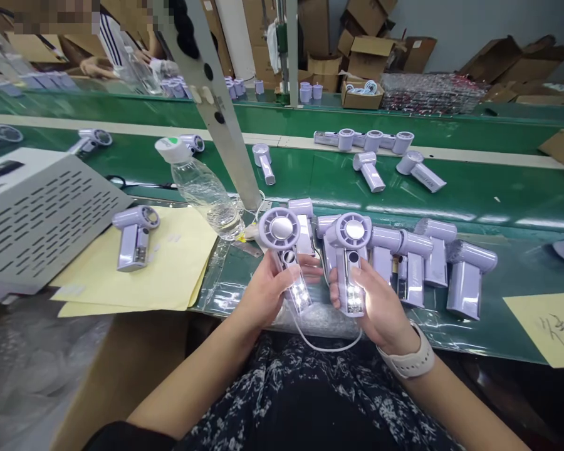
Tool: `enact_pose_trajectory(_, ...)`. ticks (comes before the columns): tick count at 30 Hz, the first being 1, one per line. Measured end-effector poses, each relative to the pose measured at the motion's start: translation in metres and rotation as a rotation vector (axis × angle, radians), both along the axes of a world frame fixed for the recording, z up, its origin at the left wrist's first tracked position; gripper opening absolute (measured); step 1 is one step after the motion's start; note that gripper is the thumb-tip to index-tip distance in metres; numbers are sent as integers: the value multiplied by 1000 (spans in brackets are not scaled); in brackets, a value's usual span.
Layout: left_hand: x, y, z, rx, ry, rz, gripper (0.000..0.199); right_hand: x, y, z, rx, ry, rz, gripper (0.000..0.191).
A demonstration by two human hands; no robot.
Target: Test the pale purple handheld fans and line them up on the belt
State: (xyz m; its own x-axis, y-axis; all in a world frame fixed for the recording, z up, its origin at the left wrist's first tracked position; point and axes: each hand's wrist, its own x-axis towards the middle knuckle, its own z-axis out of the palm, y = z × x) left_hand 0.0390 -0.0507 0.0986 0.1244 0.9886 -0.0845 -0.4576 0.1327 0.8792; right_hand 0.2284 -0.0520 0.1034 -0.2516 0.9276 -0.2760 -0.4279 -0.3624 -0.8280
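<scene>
Lilac handheld fans [354,230], one hugged by the left grip [269,283] and one by the right grip [383,294], are up near the front edge of the tabletop [519,266]. The white cord [331,350] droops in a loop below, so it could snag and yank one loose. A bump forward could tip the standing fans [465,291] or the clear plastic bottle [207,194]
</scene>
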Motion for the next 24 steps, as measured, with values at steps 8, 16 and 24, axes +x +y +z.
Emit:
enact_pose_trajectory(8,-46,-14,-11,-58,-436,-112,64,-60,29,10,492,-457,448,56)
enact_pose_trajectory(16,-78,-28,-15,-43,-420,48,66,-109,99,-5,1163,-1296,233,24)
enact_pose_trajectory(24,-75,-22,-10,-22,-503,-53,66,-73,84,35,1093,-923,92,11)
